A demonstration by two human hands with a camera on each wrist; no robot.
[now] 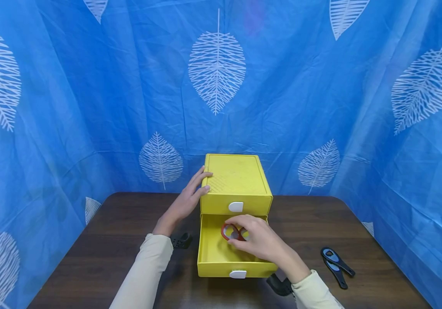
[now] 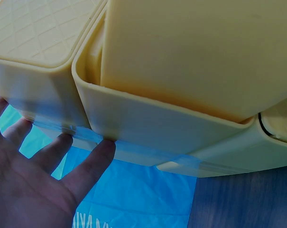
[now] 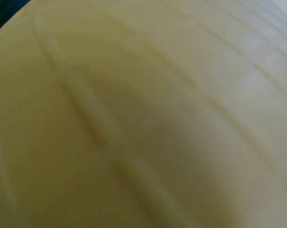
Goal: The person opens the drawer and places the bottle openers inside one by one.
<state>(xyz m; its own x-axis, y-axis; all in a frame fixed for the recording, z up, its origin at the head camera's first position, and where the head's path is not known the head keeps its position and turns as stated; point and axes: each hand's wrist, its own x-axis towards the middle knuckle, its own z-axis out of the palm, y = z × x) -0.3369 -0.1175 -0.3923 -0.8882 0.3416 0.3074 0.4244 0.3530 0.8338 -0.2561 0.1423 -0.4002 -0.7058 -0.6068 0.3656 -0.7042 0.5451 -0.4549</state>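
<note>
A yellow two-drawer box [image 1: 236, 174] stands on the table, its lower drawer [image 1: 209, 253] pulled out and its upper drawer closed. My left hand [image 1: 186, 201] rests against the box's upper left edge. In the left wrist view the fingers of that left hand [image 2: 43, 175] are spread and fairly straight along the box's side. Over the lower drawer, my right hand [image 1: 261, 240] pinches red-handled scissors [image 1: 224, 232] by the loops; their blades are hidden. Close-up yellow drawer plastic [image 3: 148, 118] with raised lines fills the right wrist view, where neither hand nor scissors show.
Two black-handled tools with light blue parts [image 1: 335, 266] lie crossed at the right of the dark wooden table [image 1: 120, 257]. White tabs [image 1: 238, 274] mark the drawer fronts. A blue leaf-patterned cloth [image 1: 275, 107] hangs behind and at both sides.
</note>
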